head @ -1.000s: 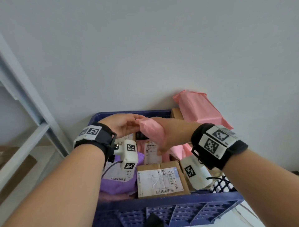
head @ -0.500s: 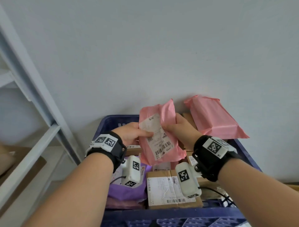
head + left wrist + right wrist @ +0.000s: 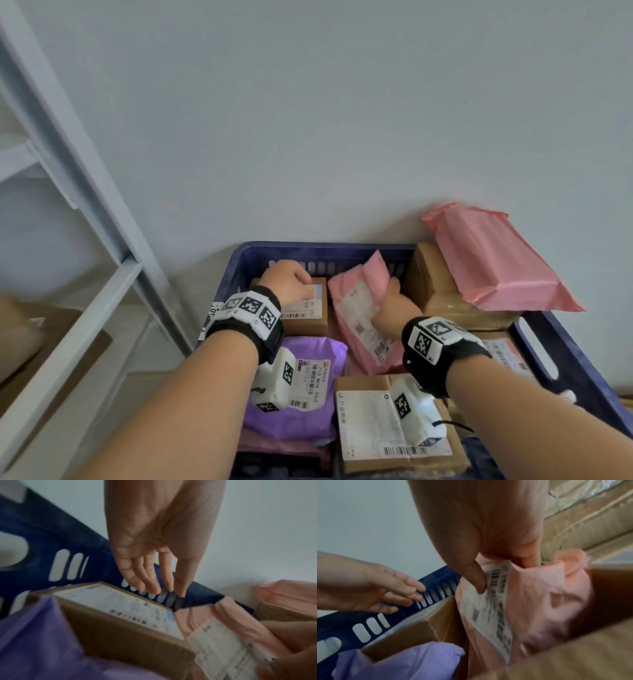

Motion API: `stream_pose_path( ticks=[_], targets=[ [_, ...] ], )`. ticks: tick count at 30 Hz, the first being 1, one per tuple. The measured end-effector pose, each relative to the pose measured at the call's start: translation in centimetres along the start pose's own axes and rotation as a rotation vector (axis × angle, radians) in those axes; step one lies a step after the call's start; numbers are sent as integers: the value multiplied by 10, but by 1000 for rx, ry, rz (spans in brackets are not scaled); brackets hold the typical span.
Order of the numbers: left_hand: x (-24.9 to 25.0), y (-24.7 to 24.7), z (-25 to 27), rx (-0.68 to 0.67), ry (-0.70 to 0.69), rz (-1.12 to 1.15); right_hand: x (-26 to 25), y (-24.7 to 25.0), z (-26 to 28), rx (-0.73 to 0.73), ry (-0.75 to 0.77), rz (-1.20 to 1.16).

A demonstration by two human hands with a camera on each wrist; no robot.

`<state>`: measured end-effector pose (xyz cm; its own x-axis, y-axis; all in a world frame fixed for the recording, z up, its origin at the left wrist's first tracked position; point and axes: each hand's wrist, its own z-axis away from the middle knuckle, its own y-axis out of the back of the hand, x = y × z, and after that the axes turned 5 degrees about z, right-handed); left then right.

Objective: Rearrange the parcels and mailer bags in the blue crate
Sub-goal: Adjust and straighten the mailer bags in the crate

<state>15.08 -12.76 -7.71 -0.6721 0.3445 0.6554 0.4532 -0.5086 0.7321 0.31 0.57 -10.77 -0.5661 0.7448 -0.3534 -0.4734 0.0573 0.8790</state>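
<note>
The blue crate (image 3: pixel 236 263) stands against the wall, full of parcels. My right hand (image 3: pixel 394 301) grips a small pink mailer bag (image 3: pixel 359 298) with a white label, thumb on the label (image 3: pixel 489 605), and holds it down between the boxes in the crate's middle. My left hand (image 3: pixel 287 284) hovers with straight fingers over a small cardboard box (image 3: pixel 308 308) at the back left; the left wrist view shows those fingers (image 3: pixel 150 580) near the crate's slotted back wall (image 3: pixel 68 563), holding nothing. A purple mailer bag (image 3: pixel 308 387) lies in front of that box.
A large pink mailer (image 3: pixel 489 260) lies on a big cardboard box (image 3: pixel 442 294) at the back right. A labelled cardboard box (image 3: pixel 376 421) sits at the front. A grey metal shelf frame (image 3: pixel 85 212) stands to the left; the wall is right behind the crate.
The pink mailer, held up in both hands half a second ago, has come down into the crate. My left hand has let go and moved left over the small box.
</note>
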Motion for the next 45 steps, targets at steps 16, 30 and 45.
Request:
stream_pose_path(
  ticks=[16,30,45],
  targets=[
    [-17,-7,2,-153,64,-71,-3,-24,-20,-497,84,815],
    [34,-12,11,-162,65,-206,-18,45,24,-25,295,375],
    [113,-11,26,-61,-89,-139,9,135,84,470,441,230]
  ],
)
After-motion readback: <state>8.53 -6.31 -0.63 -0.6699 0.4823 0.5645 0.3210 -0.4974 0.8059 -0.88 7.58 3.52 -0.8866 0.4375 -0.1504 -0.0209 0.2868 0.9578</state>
